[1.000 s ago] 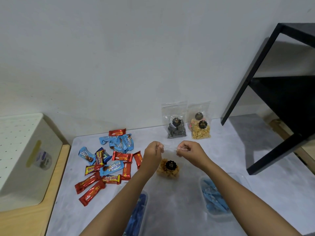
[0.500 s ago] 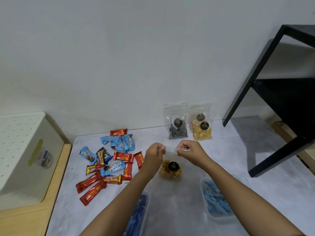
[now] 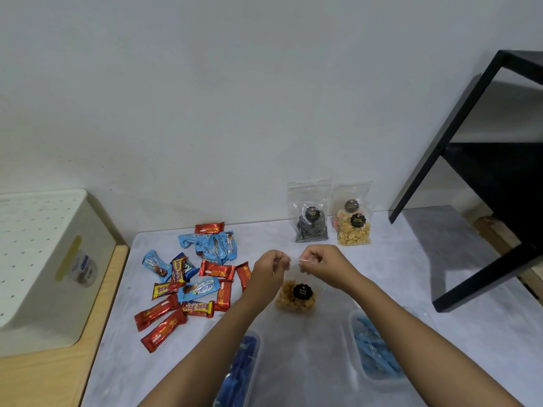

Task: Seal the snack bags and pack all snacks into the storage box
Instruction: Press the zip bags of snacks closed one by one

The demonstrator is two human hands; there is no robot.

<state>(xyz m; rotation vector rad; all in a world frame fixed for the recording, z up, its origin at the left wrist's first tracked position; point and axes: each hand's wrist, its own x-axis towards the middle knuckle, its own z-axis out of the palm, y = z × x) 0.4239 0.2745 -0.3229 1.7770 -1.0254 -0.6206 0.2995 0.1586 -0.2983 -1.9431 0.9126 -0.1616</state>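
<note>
A clear snack bag (image 3: pixel 296 298) of yellow-brown puffs with a black round label stands on the grey tabletop (image 3: pixel 323 348). My left hand (image 3: pixel 269 267) and my right hand (image 3: pixel 321 264) each pinch its top edge, close together, fingers closed on the strip. Two more clear bags lean on the wall behind: one with dark swirled snacks (image 3: pixel 311 227), one with pale nuts (image 3: pixel 352 227). A pile of red and blue wrapped bars (image 3: pixel 191 283) lies to the left. Two clear tubs holding blue packets sit near me, the left tub (image 3: pixel 239 368) and the right tub (image 3: pixel 373 351).
A white perforated box (image 3: pixel 38 259) stands on a wooden surface (image 3: pixel 44 374) at the far left. A black metal shelf frame (image 3: pixel 482 183) rises at the right, its foot on the tabletop. A plain wall runs behind everything.
My two hands have stayed on the bag's top edge, drawing slightly closer together. The bag and the other snacks stay where they were; only the camera shifted a little.
</note>
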